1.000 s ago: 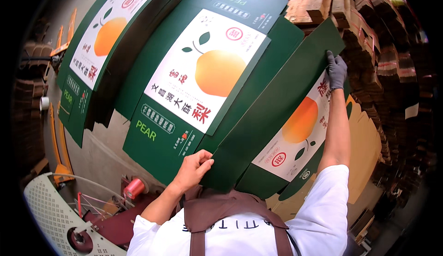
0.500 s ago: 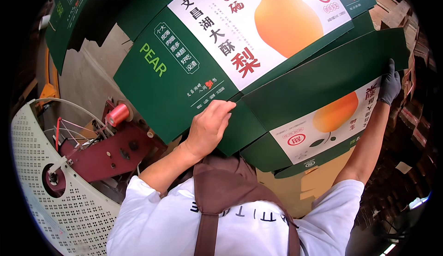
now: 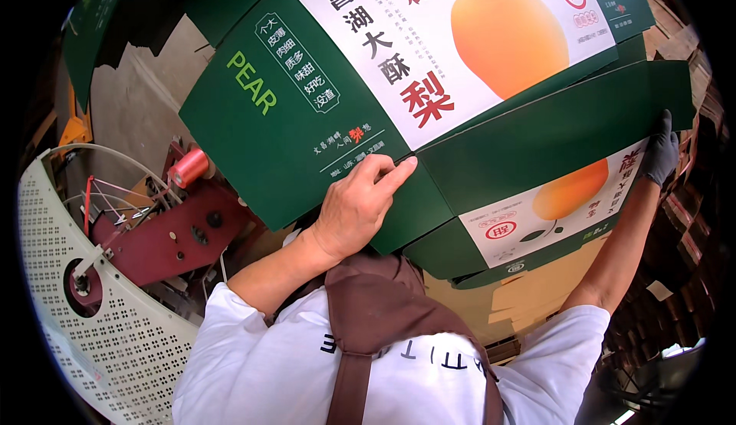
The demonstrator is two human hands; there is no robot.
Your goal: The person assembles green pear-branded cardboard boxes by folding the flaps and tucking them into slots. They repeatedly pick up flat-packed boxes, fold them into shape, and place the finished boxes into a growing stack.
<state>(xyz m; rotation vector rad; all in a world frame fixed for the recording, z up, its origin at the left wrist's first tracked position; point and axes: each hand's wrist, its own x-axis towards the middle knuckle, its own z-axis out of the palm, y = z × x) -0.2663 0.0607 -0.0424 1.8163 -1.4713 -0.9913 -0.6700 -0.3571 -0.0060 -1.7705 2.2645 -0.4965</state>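
A large green cardboard box (image 3: pixel 491 141) spreads before me, partly folded, with white panels picturing a yellow-orange pear. My left hand (image 3: pixel 356 203) is bare and lies over the near left part of the box. Its fingers are bent, and the index fingertip presses at the corner where the creases meet; the thumb is hidden. At the right end, my right hand (image 3: pixel 661 153), in a dark grey glove, grips the box's edge. Part of that grip is hidden behind the cardboard.
To the left stand a dark red machine (image 3: pixel 184 233) with a spool of pink-red strapping (image 3: pixel 188 167) and a pale perforated guard (image 3: pixel 100 341). Another green carton (image 3: pixel 96 42) is at the upper left. Stacked cardboard (image 3: pixel 675 233) lines the right, and brown cardboard (image 3: pixel 529 291) lies below the box.
The box and my right hand sit slightly farther right in view. My left index finger has straightened more toward the crease corner, and the left hand has moved a little right.
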